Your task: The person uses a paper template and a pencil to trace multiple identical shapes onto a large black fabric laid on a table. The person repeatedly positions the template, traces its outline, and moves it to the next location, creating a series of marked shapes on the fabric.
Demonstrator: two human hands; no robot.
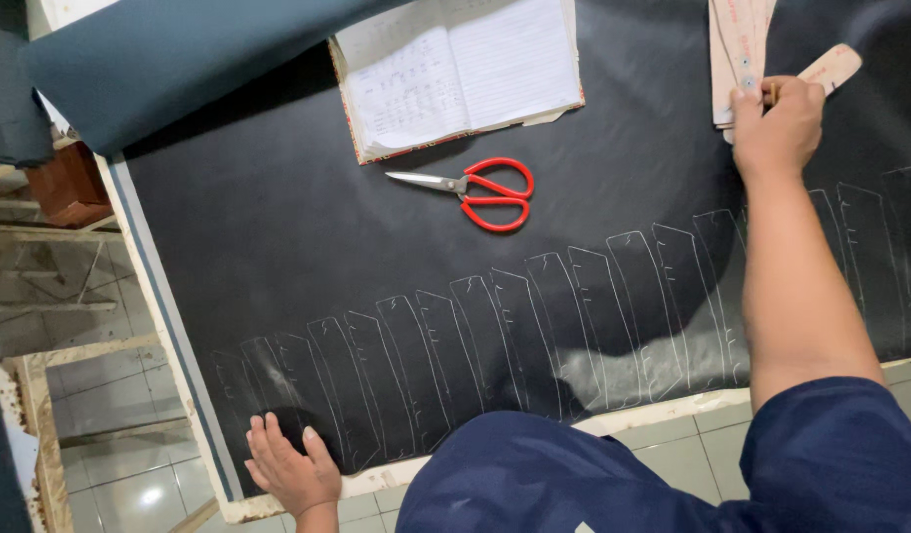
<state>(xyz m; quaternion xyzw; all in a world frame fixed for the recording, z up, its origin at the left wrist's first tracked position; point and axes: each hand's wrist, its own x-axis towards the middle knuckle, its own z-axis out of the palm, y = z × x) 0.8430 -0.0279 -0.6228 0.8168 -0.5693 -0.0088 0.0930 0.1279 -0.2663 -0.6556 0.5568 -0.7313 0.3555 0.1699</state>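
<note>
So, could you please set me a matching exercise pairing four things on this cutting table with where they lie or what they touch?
Things:
1. scissors
2. open notebook
3. left hand
4. right hand

Places or states:
A. flat on the black sheet near the table's front corner
B. at the far edge, pages ruled
C. red handles, blades shut, mid-table
D. on the pale pattern pieces at the far right

Pairs: 1-C, 2-B, 3-A, 4-D
</note>
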